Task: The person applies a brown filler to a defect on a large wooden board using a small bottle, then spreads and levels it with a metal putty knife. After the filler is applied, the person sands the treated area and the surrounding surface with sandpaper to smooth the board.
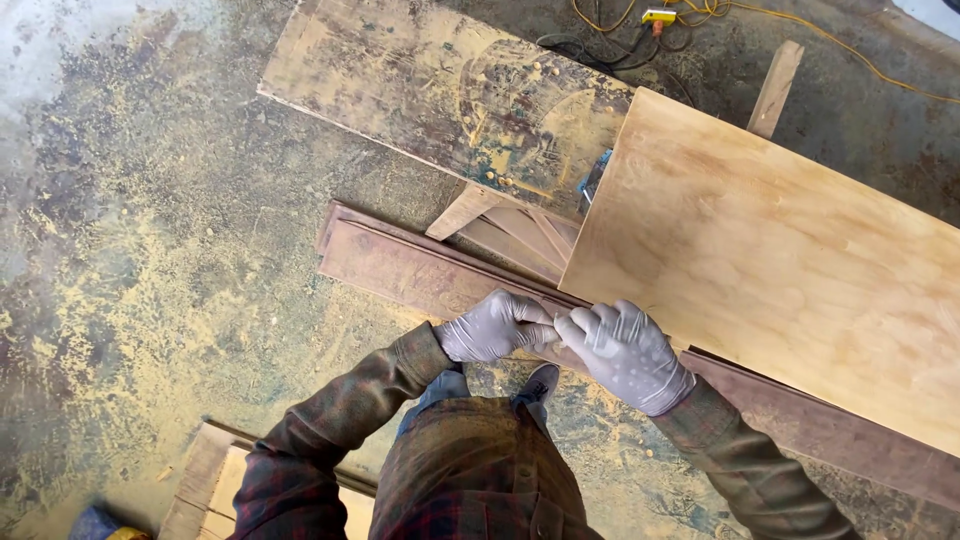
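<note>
At lower centre of the frame, the gloved left hand (pixel 493 327) and right hand (pixel 627 352) meet, fingers curled around something too small to identify, just beside the pale plywood sheet (pixel 790 260) at right. Nothing looks cut or joined yet. No containers show; sawdust covers the floor (pixel 150 250).

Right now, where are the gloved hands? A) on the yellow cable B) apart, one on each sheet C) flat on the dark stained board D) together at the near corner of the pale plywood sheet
D: left hand and right hand meet at the corner of the plywood sheet.
</note>
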